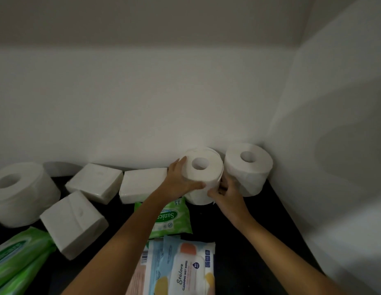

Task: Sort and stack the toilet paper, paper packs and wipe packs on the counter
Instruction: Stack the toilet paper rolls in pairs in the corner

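Counter [238,241]: dark top, white walls behind it, a corner on my right, and the light is dim.
Toilet rolls, count: three that I can make out, all standing on end with the holes up.
Middle roll [203,175]: right against the back wall, caught between both my hands. Whether another roll sits under it, I cannot tell.
Left hand [181,182]: wrapped round the middle roll's left side, thumb lying across the front.
Right hand [225,190]: fingers curled onto the roll's lower right side, gripping it there.
Corner roll [248,169]: tucked into the wall corner, just beside the one I hold.
Far-left roll [21,192]: off on its own, well apart from the other two.
Paper packs, count: three, all white. The back-left pack [95,183] and back-right pack [142,185] sit side by side along the wall. The front pack [72,224] lies askew, near the far-left roll.
Wipe packs, count: at least five. The green Sanicare pack [172,218] lies partly under my left forearm. The Stalove pack [191,271], marked cleaning wet wipes, lies on top of a pale-blue pack [155,258], with a pinkish pack [136,279] to their left. The green bundle [17,256] is at the lower left, too blurred to tell if it's one pack or two.
Inside the packs: all wrapped shut, contents hidden.
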{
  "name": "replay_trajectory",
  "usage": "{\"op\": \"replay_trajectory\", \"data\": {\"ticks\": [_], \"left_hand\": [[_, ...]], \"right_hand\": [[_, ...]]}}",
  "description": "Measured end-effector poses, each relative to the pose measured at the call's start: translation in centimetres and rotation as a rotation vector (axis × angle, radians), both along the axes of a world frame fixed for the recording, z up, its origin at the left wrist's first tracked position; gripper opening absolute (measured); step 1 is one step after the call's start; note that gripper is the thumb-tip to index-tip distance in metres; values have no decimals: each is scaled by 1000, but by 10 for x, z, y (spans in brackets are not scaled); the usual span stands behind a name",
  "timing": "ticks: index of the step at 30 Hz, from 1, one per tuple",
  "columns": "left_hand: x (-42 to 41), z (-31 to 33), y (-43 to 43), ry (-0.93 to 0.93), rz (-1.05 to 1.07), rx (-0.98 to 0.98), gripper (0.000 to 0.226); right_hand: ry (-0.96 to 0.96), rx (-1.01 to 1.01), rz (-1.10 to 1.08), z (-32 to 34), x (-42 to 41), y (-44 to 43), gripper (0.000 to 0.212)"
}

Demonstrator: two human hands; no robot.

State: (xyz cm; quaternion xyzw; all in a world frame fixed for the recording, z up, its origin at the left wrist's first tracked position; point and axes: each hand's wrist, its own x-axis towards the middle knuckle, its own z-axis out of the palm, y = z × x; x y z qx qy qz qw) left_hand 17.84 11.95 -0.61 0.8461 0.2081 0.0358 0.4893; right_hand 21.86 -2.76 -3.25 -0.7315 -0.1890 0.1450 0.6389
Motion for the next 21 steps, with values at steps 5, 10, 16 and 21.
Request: {"op": "replay_trajectory", "data": {"ticks": [5,10,16,21], "left_hand": [[-3,-2,-6,-93,39,160,85],[-4,-5,-19,-119,88,404,71],[-6,-7,-16,-118,-80,778,59],[1,1,-26,-69,56,742,57]], "right_hand": [[-125,-168,-121,-7,3,-7,12],[-247,-283,-213,-8,11,-6,37],[-256,-304,-202,-8,13,-6,21],[-263,-346,-182,-7,15,-1,24]]}}
